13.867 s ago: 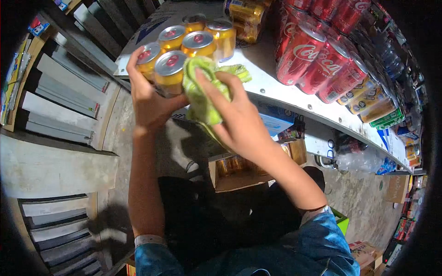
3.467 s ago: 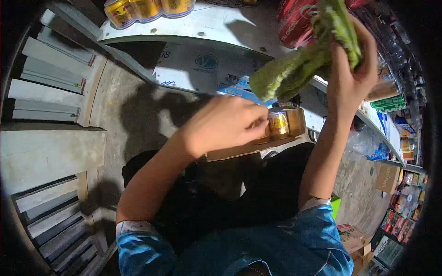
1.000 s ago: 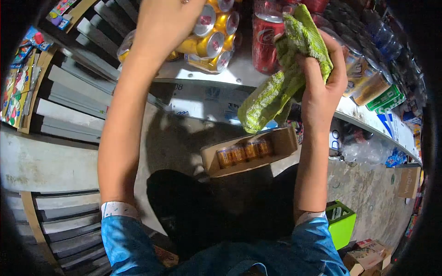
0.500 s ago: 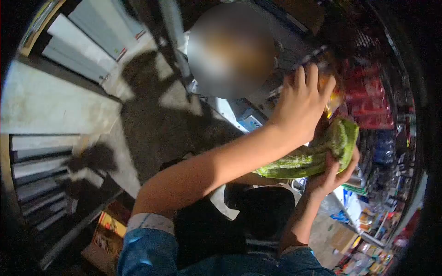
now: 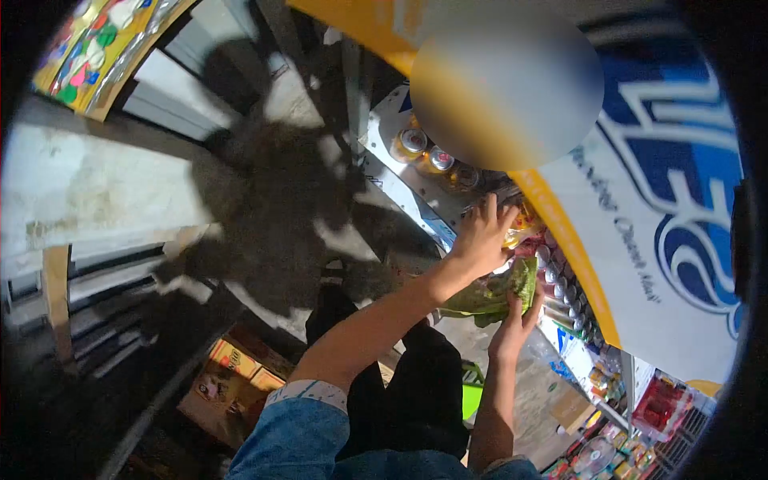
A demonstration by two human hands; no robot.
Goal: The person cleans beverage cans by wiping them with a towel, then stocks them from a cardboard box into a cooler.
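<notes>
Shelf (image 5: 378, 128): white surface, dotted with small dark marks near its corner. Directly on it, gold cans (image 5: 412, 142) with silver tops, upright, grouped close to the edge. Further along, a packed group of silver-topped cans (image 5: 562, 286); lower labels unreadable. Floor (image 5: 346, 240): grey, stained, crossed by dark shadows. On it, a bright green container (image 5: 473, 398), partly hidden, and a brown cardboard box (image 5: 570, 410), well apart from the container's left side.
</notes>
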